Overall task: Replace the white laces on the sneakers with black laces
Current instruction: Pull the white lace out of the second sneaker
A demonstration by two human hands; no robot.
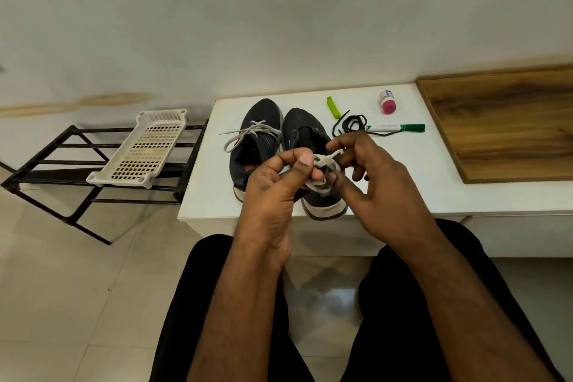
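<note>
Two dark sneakers stand side by side on the white table [210, 195]. The left sneaker [257, 139] carries a tied white lace [248, 133]. No lace shows on the right sneaker [310, 136]; my hands hide its heel half. Above that shoe, a bundled white lace [322, 164] is held between my two hands. My left hand [279, 186] pinches it with thumb and fingers. My right hand [369, 170] grips its other side with curled fingers. A coiled black lace [353, 124] lies on the table behind my right hand.
A green marker [400, 127], a green clip [333, 107] and a small pink-capped bottle [387, 102] lie near the black lace. A wooden board [508, 124] covers the table's right part. Left of the table stands a black metal rack [62, 161] with a white plastic tray [145, 149].
</note>
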